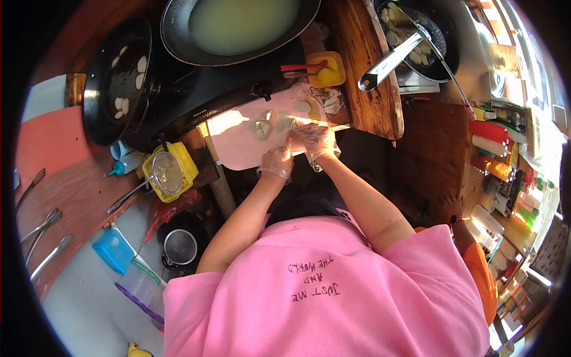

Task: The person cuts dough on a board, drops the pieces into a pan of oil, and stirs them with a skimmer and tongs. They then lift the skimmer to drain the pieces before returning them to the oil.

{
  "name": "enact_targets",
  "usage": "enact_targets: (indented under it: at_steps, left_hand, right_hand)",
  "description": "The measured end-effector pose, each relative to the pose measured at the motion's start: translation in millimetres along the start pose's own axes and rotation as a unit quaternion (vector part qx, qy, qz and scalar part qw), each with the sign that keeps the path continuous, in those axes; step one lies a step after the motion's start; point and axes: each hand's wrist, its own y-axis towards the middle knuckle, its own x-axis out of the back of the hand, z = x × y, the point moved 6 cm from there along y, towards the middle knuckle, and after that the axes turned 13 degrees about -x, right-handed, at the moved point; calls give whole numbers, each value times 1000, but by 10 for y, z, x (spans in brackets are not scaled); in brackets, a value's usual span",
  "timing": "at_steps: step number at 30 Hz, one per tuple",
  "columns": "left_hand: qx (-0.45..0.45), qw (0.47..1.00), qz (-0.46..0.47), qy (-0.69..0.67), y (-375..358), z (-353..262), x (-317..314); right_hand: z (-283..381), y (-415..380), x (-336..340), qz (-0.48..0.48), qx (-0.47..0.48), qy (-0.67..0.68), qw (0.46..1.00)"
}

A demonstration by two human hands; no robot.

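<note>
Both my hands wear clear plastic gloves and meet over the front part of a pink board (232, 146). My left hand (278, 160) has its fingers bent inward against those of my right hand (317, 141). The fingers of both look closed together; whatever lies between them is hidden. Just beyond them a pale whitish lump (262, 129) rests on the board, which looks like dough. More pale pieces (305, 107) lie near the board's far right side, washed out by bright sunlight.
Behind the board stands a large pan of cloudy liquid (244, 27). A dark pan (116, 83) on the left and a strainer pan (419, 44) on the right hold pale pieces. A yellow tub (336, 68), a yellow basket (187, 157) with a sieve (167, 172), and a wooden ledge (375, 89) surround the board.
</note>
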Motion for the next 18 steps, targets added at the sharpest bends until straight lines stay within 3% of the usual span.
enact_targets:
  at_steps: [1,2,4,7,8,13,17,18]
  left_hand:
    - [0,1000,-2,2,-13,6,31]
    - [8,1000,-2,-3,-41,14,59]
    - [11,1000,-1,-10,-61,-39,165]
    - [47,997,55,-22,-88,-28,173]
    - [35,999,30,-24,-70,-21,183]
    - [11,999,-31,-41,-25,0,245]
    - [61,993,-44,-94,-91,-50,461]
    - [14,991,-105,-87,-94,-93,523]
  right_hand:
    - [41,1,-5,-35,65,-34,997]
    - [12,10,-44,-37,66,-34,997]
    - [-99,11,-51,-18,-25,71,997]
    - [-183,35,-195,-17,-5,-22,1000]
    - [-247,68,-219,-14,-14,102,995]
    - [-217,78,-224,1,-9,85,996]
    - [-215,39,-208,5,-16,136,991]
    - [-258,49,-250,6,-15,137,990]
